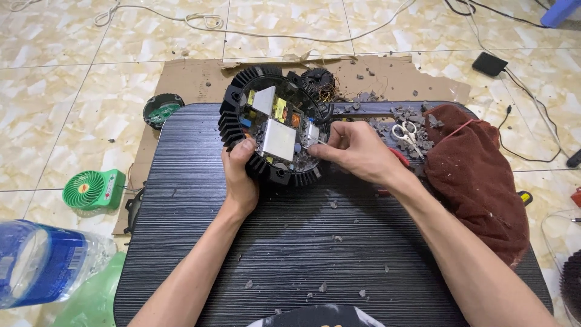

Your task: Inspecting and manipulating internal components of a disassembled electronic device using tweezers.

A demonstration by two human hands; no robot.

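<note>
A round black unit (275, 124) with fins all around its rim sits at the far end of a dark ribbed board (327, 242). Its top is off, so the circuit board (278, 121) inside shows, with silver blocks, yellow parts and an orange part.

The left hand (241, 175) grips the near left edge of the unit. The thumb lies on top by a big silver block (279, 139), and the fingers curl under the fins. It holds the unit tilted up a bit toward the camera.

The right hand (357, 151) is at the right side of the unit. Its thumb and first finger are pinched tight on a thin metal thing (317, 142) that pokes in near a small silver block. It is too small to tell what it is.

Little grey bits (333, 239) lie all over the board. A bigger heap of them is at the far right, with small scissors (408, 134) on top. A dark red cloth (478, 175) lies just beside the heap, on the right side of the board. A red handle (399, 158) peeks out behind the right wrist.

Brown cardboard (193, 82) lies under the board on the tiled floor (54, 85). A small round part (162, 110) with a green middle sits on the cardboard at the left. A green fan (94, 189) stands on the floor, and a plastic bottle (42, 263) with a blue label is near the left corner. Wires (242, 30) run across the floor at the back.
</note>
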